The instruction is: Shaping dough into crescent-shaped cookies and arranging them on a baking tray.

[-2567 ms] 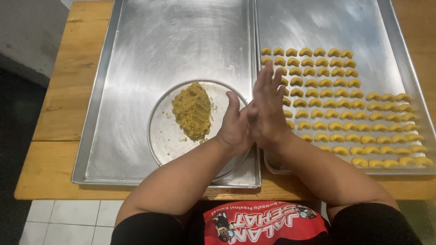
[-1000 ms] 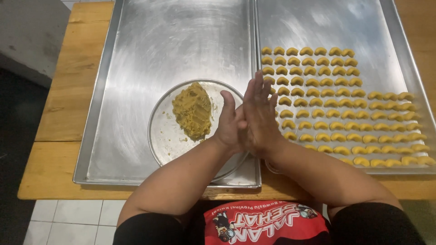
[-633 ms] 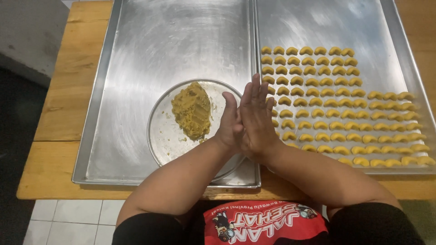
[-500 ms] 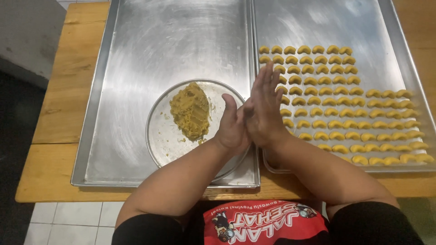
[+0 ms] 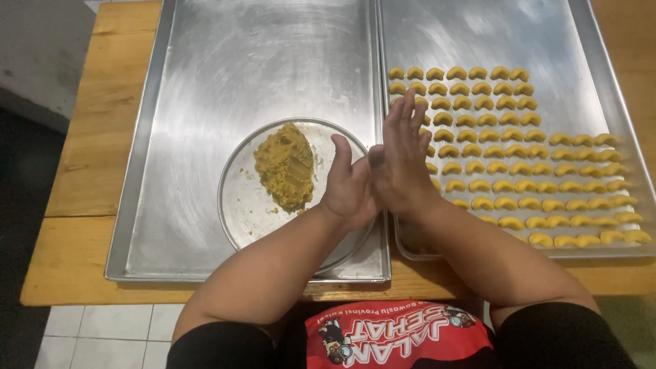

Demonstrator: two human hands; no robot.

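Dough lump (image 5: 285,166) on round plate (image 5: 239,205), palms pressed together

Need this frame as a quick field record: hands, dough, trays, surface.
left hand: palm pressed against right hand, above plate edge
right hand: fingers straight, pressed to left; anything between palms hidden
dough lump: yellow, on round metal plate
left tray: holds only the plate
right tray: rows of small crescent dough pieces
surface: wooden table

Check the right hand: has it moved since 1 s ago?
Yes. The right hand has slid forward against the left hand; its fingertips now reach farther up the rows of shaped dough pieces.
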